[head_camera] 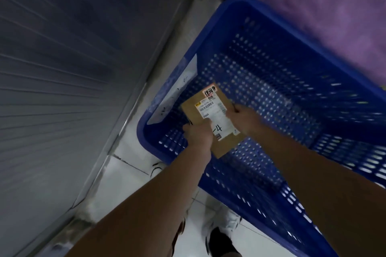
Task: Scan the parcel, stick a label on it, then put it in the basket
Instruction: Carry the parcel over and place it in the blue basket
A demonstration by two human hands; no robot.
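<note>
1. Head view looks straight down, and both bare hands are on the parcel, a flat brown cardboard packet held over the inside of the blue basket.
2. Left hand grips the parcel's near-left edge, thumb lying across the top of the white label.
3. Right hand clamps the opposite edge, fingers curled around the side; the two hands are apart, one on each side of the packet.
4. That white label carries a barcode and a handwritten "4"; a small orange sticker sits just beyond it at the far end of the parcel.
5. Whether the parcel touches the basket floor is hard to tell; motion blur smears the perforated bottom.
6. Basket walls are full of holes, and a pale paper sheet is stuck to the inside of the left wall.
7. Grey ribbed shutter fills the left, purple fabric the top right.
8. White tiled floor shows below, with a shoe at the bottom edge.
</note>
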